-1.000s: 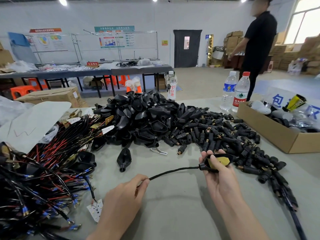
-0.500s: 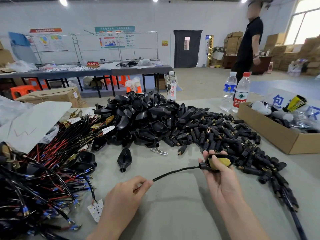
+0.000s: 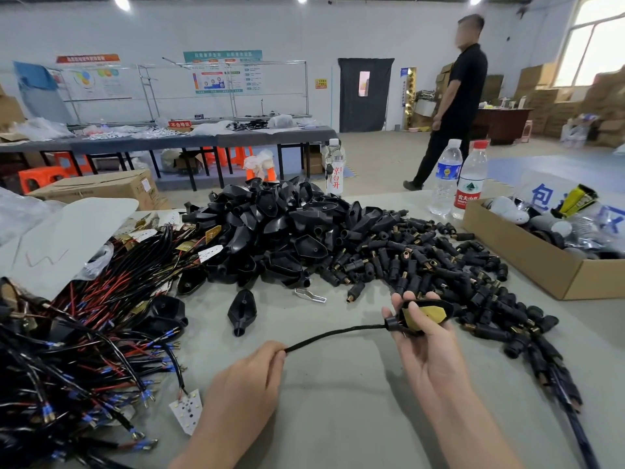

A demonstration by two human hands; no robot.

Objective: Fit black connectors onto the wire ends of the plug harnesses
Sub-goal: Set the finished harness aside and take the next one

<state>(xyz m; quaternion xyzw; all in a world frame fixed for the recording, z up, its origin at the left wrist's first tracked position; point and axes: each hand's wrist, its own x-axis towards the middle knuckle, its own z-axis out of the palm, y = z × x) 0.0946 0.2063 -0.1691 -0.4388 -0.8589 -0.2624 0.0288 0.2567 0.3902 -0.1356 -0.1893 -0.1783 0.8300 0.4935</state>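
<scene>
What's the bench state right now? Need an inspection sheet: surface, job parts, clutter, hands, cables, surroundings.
Surface: grey table, mostly covered with parts.
Job's things: heap of black connectors, heap of black shells, harness bundle at left; one plug in hand, yellow insert showing.
Clutter: cardboard box of oddments at right, water bottles behind it, loose metal clip.
Grippers: left hand pinches the cable; right hand holds the plug.
Cables: that cable arcs between the hands; a dark cord runs to the near right edge.
Surroundings: person standing beyond the table, long bench, stacked cartons.
</scene>
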